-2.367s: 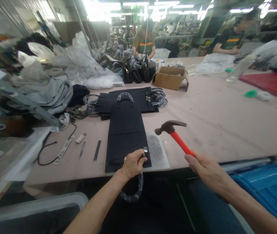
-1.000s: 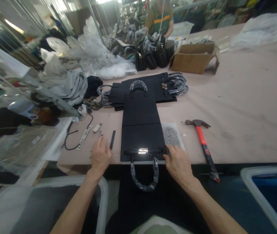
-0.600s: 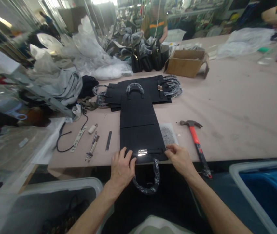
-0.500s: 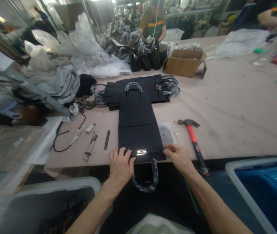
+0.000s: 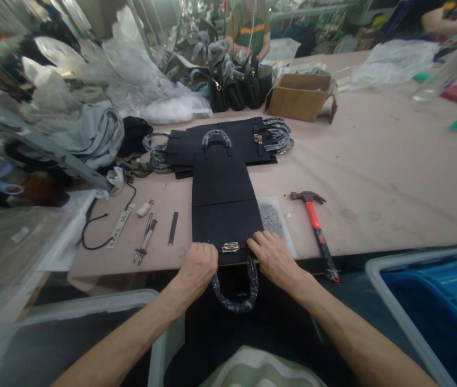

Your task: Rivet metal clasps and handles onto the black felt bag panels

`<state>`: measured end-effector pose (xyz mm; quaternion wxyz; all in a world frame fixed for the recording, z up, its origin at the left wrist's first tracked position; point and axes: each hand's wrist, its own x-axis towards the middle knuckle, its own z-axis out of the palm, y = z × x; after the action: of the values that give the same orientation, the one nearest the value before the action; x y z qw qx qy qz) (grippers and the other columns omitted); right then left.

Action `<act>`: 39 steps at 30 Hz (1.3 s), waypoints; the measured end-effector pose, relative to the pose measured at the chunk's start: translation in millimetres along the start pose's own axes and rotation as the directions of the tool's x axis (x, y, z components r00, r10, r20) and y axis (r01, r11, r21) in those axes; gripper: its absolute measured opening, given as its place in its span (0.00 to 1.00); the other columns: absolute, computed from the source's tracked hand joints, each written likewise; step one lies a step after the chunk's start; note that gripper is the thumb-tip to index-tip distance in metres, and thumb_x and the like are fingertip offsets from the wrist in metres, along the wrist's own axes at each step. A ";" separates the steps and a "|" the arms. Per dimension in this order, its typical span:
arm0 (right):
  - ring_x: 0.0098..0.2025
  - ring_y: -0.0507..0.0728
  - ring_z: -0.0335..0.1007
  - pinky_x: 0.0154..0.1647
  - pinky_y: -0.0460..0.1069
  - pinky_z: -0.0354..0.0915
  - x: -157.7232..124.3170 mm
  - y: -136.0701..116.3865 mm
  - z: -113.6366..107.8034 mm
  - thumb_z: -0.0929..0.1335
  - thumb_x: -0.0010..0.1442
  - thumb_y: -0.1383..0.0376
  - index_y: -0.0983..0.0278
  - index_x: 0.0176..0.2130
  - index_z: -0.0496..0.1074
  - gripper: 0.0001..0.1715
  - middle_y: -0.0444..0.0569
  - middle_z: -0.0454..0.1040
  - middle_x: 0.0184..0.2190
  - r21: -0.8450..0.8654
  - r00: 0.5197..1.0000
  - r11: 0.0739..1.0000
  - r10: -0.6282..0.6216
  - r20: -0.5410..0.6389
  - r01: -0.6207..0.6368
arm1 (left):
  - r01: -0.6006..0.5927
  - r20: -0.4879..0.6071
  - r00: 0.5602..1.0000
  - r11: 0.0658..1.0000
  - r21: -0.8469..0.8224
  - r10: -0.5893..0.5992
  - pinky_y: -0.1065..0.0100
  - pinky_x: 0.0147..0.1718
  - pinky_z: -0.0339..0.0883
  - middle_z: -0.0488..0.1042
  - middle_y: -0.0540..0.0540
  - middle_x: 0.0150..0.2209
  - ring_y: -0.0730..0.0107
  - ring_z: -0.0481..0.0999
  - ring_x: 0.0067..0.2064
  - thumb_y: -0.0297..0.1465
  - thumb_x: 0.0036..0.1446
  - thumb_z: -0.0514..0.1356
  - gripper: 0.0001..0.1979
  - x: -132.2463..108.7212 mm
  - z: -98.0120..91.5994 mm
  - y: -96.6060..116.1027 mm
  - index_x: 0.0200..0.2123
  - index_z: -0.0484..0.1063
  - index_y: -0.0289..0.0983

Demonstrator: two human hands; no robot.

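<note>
A flat black bag panel (image 5: 224, 199) lies on the pink table (image 5: 373, 177), reaching to the near edge. A silver clasp (image 5: 230, 246) sits on its near end, and a plastic-wrapped handle (image 5: 234, 293) hangs over the table edge. My left hand (image 5: 196, 266) is curled on the panel's near edge, left of the clasp. My right hand (image 5: 272, 258) presses the panel just right of the clasp, fingers bent. A red-handled hammer (image 5: 317, 228) lies on the table to the right of my right hand.
A stack of black panels with wrapped handles (image 5: 232, 142) lies beyond. Pliers (image 5: 143, 242) and a small metal strip (image 5: 172, 235) lie to the left. A cardboard box (image 5: 298, 97), finished bags (image 5: 236, 91) and a person (image 5: 250, 27) are at the far end. A blue bin (image 5: 441, 301) stands near right.
The hammer was put down on the table and my right hand came to the panel. Both hands then closed in toward the clasp from either side.
</note>
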<state>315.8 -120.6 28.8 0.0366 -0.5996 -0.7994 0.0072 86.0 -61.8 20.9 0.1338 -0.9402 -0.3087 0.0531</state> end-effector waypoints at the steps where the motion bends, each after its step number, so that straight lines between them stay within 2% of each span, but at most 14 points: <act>1: 0.40 0.63 0.60 0.42 0.55 0.57 1.5 3.0 -0.3 0.63 0.60 0.78 0.67 0.43 0.72 0.13 0.56 0.69 0.40 -0.005 0.999 0.999 -0.037 0.007 0.037 | -0.005 -0.014 1.000 1.000 -0.015 0.005 0.58 0.33 0.65 0.70 0.37 0.33 0.55 0.70 0.34 0.17 0.57 0.51 0.12 0.4 1.3 -0.9 0.39 0.72 0.30; 3: 0.40 0.62 0.60 0.41 0.55 0.58 2.4 8.9 1.9 0.64 0.59 0.79 0.68 0.44 0.72 0.14 0.56 0.69 0.40 0.001 0.995 0.995 -0.098 0.005 0.098 | -0.029 -0.042 0.999 0.997 -0.073 0.026 0.59 0.33 0.66 0.70 0.38 0.33 0.55 0.71 0.34 0.17 0.58 0.51 0.12 -1.6 6.3 -5.9 0.39 0.72 0.30; 6: 0.40 0.61 0.59 0.42 0.54 0.59 -1.4 18.5 12.6 0.63 0.58 0.80 0.68 0.41 0.72 0.15 0.55 0.70 0.42 0.072 0.986 0.984 -0.162 -0.025 0.164 | -0.111 -0.121 0.988 0.980 -0.167 0.091 0.57 0.38 0.71 0.72 0.37 0.37 0.55 0.73 0.39 0.18 0.60 0.49 0.14 -11.0 18.1 -19.6 0.43 0.73 0.31; 11: 0.43 0.60 0.59 0.46 0.53 0.62 -11.5 33.6 36.1 0.59 0.61 0.81 0.64 0.32 0.71 0.17 0.52 0.73 0.43 0.300 0.945 0.914 -0.198 -0.260 0.274 | -0.236 -0.309 0.939 0.939 -0.252 0.153 0.56 0.54 0.73 0.74 0.36 0.50 0.57 0.74 0.54 0.15 0.58 0.46 0.21 -27.2 35.1 -43.8 0.47 0.74 0.33; 13: 0.45 0.60 0.60 0.47 0.54 0.64 -13.1 36.0 40.4 0.59 0.62 0.79 0.64 0.32 0.71 0.18 0.52 0.74 0.44 0.349 0.928 0.889 -0.184 -0.323 0.298 | -0.286 -0.319 0.929 0.912 -0.293 0.189 0.56 0.57 0.72 0.74 0.37 0.52 0.58 0.73 0.58 0.14 0.58 0.46 0.22 -29.6 38.1 -50.7 0.46 0.74 0.34; 17: 0.44 0.60 0.62 0.49 0.57 0.66 -13.1 33.1 40.9 0.58 0.64 0.78 0.63 0.35 0.74 0.19 0.53 0.75 0.44 0.405 0.929 0.872 -0.132 -0.345 0.274 | -0.316 -0.307 0.930 0.862 -0.397 0.200 0.55 0.60 0.71 0.75 0.39 0.54 0.59 0.70 0.62 0.14 0.58 0.46 0.22 -31.1 42.6 -54.9 0.43 0.75 0.36; 19: 0.46 0.60 0.64 0.51 0.59 0.67 -14.6 28.2 40.9 0.58 0.64 0.78 0.65 0.42 0.75 0.20 0.54 0.75 0.45 0.430 0.927 0.868 -0.083 -0.365 0.247 | -0.291 -0.334 0.931 0.848 -0.442 0.146 0.53 0.61 0.71 0.75 0.39 0.55 0.58 0.69 0.64 0.14 0.58 0.47 0.22 -32.6 46.2 -49.5 0.46 0.75 0.36; 21: 0.50 0.61 0.65 0.54 0.61 0.66 -18.4 21.8 42.0 0.58 0.65 0.77 0.66 0.51 0.73 0.23 0.56 0.74 0.49 0.455 0.924 0.867 -0.016 -0.383 0.204 | -0.228 -0.370 0.929 0.816 -0.531 0.018 0.52 0.62 0.69 0.75 0.39 0.55 0.58 0.68 0.65 0.16 0.60 0.47 0.22 -34.8 50.8 -39.0 0.50 0.73 0.37; 24: 0.61 0.66 0.61 0.62 0.67 0.61 -26.8 13.3 44.1 0.60 0.65 0.73 0.65 0.61 0.67 0.26 0.59 0.69 0.58 0.448 0.926 0.892 0.116 -0.360 0.062 | -0.002 -0.319 0.901 0.734 -0.679 -0.293 0.49 0.64 0.65 0.69 0.36 0.61 0.57 0.65 0.67 0.20 0.64 0.49 0.22 -36.8 56.3 -17.4 0.59 0.67 0.36; 26: 0.67 0.69 0.55 0.65 0.71 0.55 -32.0 12.3 44.7 0.62 0.65 0.70 0.64 0.65 0.63 0.29 0.61 0.63 0.63 0.415 0.931 0.910 0.166 -0.325 -0.017 | 0.134 -0.257 0.866 0.694 -0.708 -0.430 0.45 0.66 0.62 0.62 0.33 0.66 0.54 0.59 0.70 0.23 0.64 0.50 0.25 -34.8 56.3 -2.2 0.64 0.60 0.34; 28: 0.68 0.70 0.52 0.67 0.73 0.51 -35.5 17.3 44.6 0.63 0.65 0.68 0.65 0.67 0.59 0.32 0.62 0.60 0.66 0.393 0.941 0.919 0.162 -0.298 -0.034 | 0.181 -0.230 0.863 0.700 -0.691 -0.450 0.42 0.67 0.57 0.57 0.33 0.69 0.51 0.53 0.72 0.23 0.64 0.50 0.28 -29.0 52.8 11.7 0.67 0.56 0.34; 31: 0.67 0.69 0.56 0.66 0.71 0.54 -36.7 34.9 46.9 0.61 0.66 0.67 0.64 0.68 0.56 0.33 0.62 0.61 0.65 0.404 0.934 0.915 0.159 -0.321 -0.017 | 0.142 -0.222 0.904 0.744 -0.653 -0.367 0.38 0.69 0.52 0.54 0.32 0.70 0.49 0.47 0.74 0.21 0.60 0.50 0.30 -13.9 44.6 27.7 0.66 0.58 0.34; 35: 0.63 0.69 0.63 0.62 0.66 0.63 -33.9 58.4 58.5 0.61 0.69 0.63 0.64 0.69 0.55 0.32 0.62 0.65 0.62 0.381 0.898 0.924 0.150 -0.413 0.020 | 0.084 -0.214 0.935 0.766 -0.638 -0.282 0.36 0.68 0.51 0.55 0.30 0.69 0.44 0.50 0.73 0.22 0.54 0.54 0.31 2.9 40.5 35.1 0.63 0.63 0.33; 39: 0.61 0.69 0.67 0.61 0.65 0.66 -36.1 60.4 67.6 0.63 0.69 0.60 0.64 0.71 0.54 0.35 0.62 0.68 0.61 0.315 0.862 0.948 0.126 -0.490 0.041 | 0.097 -0.216 0.928 0.755 -0.648 -0.305 0.35 0.67 0.52 0.58 0.30 0.68 0.45 0.51 0.72 0.22 0.53 0.54 0.31 1.0 42.0 32.2 0.62 0.63 0.35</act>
<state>379.1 -136.1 -43.8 0.3393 -0.5845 -0.7367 -0.0215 97.4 -76.9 -28.6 -0.1349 -0.8878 -0.3840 -0.2150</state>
